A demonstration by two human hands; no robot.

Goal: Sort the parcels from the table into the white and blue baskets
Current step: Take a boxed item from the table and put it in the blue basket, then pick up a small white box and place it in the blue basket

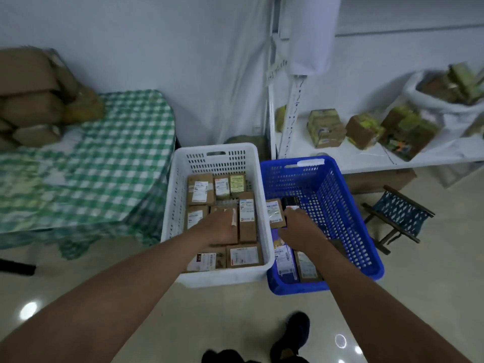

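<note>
Cardboard parcels under both hands, grips unclear.

I get a single view, from the head-worn wide-angle camera, looking forward and steeply down past both forearms. It sits close above the white perforated plastic basket and blue perforated plastic basket on the glossy tiled floor.

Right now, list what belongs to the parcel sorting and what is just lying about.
Belongs to the job:
- white basket
- blue basket
- parcels in the white basket
- black parcel at the right hand
- left hand
- parcels piled on the checked table

Just lying about:
- folding stool
- boxes on the white shelf
</note>
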